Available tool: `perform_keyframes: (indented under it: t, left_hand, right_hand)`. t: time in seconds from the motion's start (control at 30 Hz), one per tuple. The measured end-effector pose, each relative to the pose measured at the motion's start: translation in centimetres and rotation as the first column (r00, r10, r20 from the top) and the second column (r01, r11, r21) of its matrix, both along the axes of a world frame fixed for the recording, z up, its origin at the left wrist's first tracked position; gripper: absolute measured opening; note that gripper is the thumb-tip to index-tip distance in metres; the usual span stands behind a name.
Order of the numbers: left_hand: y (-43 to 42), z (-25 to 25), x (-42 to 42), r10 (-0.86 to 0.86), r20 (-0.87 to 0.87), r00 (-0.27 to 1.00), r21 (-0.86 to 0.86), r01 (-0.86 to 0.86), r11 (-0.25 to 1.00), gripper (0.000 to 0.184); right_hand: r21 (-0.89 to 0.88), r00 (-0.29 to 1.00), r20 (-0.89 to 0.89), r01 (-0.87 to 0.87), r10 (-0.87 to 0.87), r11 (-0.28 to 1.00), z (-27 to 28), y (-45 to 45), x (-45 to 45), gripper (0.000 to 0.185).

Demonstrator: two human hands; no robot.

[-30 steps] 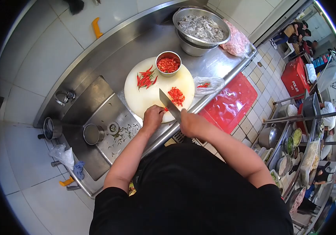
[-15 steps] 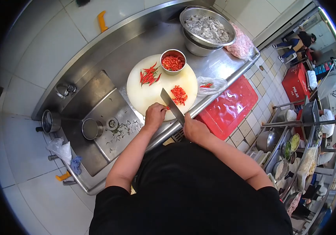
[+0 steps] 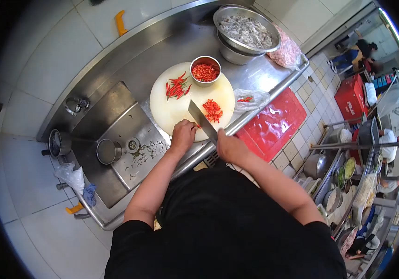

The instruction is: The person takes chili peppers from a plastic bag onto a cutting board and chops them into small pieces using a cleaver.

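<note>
My right hand (image 3: 231,148) is closed round the handle of a cleaver (image 3: 202,122), whose blade lies over the round white cutting board (image 3: 164,116). Against the blade's left side, my left hand (image 3: 183,135) pinches a red chili (image 3: 198,126), of which only a short end shows. Chopped red chili (image 3: 212,110) lies in a heap right of the blade. Several whole red chilies (image 3: 177,87) rest at the board's upper left. A metal bowl of chopped chili (image 3: 205,72) stands at the board's far edge.
A steel sink (image 3: 132,173) with green scraps and a metal cup (image 3: 109,151) is at the left. Bowls of pale food (image 3: 246,32) and a pink bag (image 3: 285,50) stand behind. A plastic bag (image 3: 251,100) lies right of the board. Other people and shelves are farther right.
Since a second ago the view has shifted slightly, moving the board a little right in the frame. The cleaver blade has shifted slightly against the board. Both hands keep their hold.
</note>
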State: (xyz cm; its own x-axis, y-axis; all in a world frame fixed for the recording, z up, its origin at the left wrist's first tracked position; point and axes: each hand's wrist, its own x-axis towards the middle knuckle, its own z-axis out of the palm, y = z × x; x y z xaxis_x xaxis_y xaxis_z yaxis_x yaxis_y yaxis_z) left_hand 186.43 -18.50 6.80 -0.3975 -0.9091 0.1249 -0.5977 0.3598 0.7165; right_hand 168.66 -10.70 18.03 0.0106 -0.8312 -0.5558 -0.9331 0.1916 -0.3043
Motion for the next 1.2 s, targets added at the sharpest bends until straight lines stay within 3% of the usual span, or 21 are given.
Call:
perform_keyframes:
  t: [0.1,0.2,0.3,0.43,0.53,0.63,0.7,0.8,0.87,0.9,1.1,1.2]
  left_hand:
    - [-0.1,-0.6,-0.1,-0.001,0.033,0.999,-0.023,0.002,1.000,0.014]
    - [0.0,-0.4,0.0,-0.003,0.034,0.999,-0.006,0.003,1.000,0.013]
    - [-0.1,-0.6,0.3,-0.031,-0.033,0.999,-0.012,0.030,0.999,0.013]
    - [-0.1,-0.5,0.6,-0.075,-0.016,0.997,-0.064,0.074,0.995,0.013]
    - [0.1,0.1,1.7,-0.041,0.111,0.993,-0.113,0.053,0.992,0.010]
    - [1.1,1.2,5.5,0.051,0.235,0.971,-0.130,-0.020,0.991,0.006]
    - [1.9,0.6,9.1,0.239,0.207,0.948,-0.247,-0.186,0.951,0.005]
    - [3.0,-1.4,14.7,0.331,0.214,0.919,-0.245,-0.277,0.929,0.008]
    - [3.0,-1.6,16.4,0.400,0.290,0.869,-0.016,-0.413,0.910,0.013]
    - [2.5,-2.0,16.6,0.398,0.294,0.869,-0.022,-0.410,0.912,0.013]
    - [-6.7,2.0,9.6,0.408,-0.027,0.913,0.053,-0.406,0.912,0.020]
    - [-12.7,2.3,6.0,0.325,-0.058,0.944,0.023,-0.324,0.946,0.017]
  right_hand:
    - [-0.060,0.997,0.006,-0.081,0.082,0.995,2.0,-2.6,-0.2,0.026]
    - [0.036,0.996,-0.013,-0.083,0.084,0.996,1.6,-2.0,0.1,0.022]
    - [-0.051,0.999,0.049,0.001,0.001,0.999,-2.5,1.1,-0.8,0.022]
    - [-0.173,0.998,0.045,-0.038,0.047,0.984,-2.1,0.3,-2.2,0.024]
    - [-0.228,0.996,0.036,-0.066,0.077,0.971,-0.6,0.1,-2.9,0.024]
    - [-0.249,0.991,0.125,-0.006,0.039,0.968,-1.3,1.7,-3.2,0.024]
    - [-0.166,0.984,0.177,0.010,0.020,0.986,-1.0,2.6,-3.3,0.025]
    - [-0.174,0.979,0.191,0.104,-0.070,0.979,-2.1,3.3,-3.4,0.026]
    - [-0.205,0.976,0.191,0.148,-0.109,0.967,-2.1,3.2,-3.4,0.026]
    - [-0.193,0.974,0.191,0.158,-0.121,0.968,-2.0,3.1,-3.4,0.025]
    - [-0.202,0.972,0.197,0.165,-0.124,0.965,-2.7,3.1,-3.5,0.025]
    - [-0.196,0.970,0.196,0.181,-0.142,0.964,-2.8,3.4,-3.4,0.026]
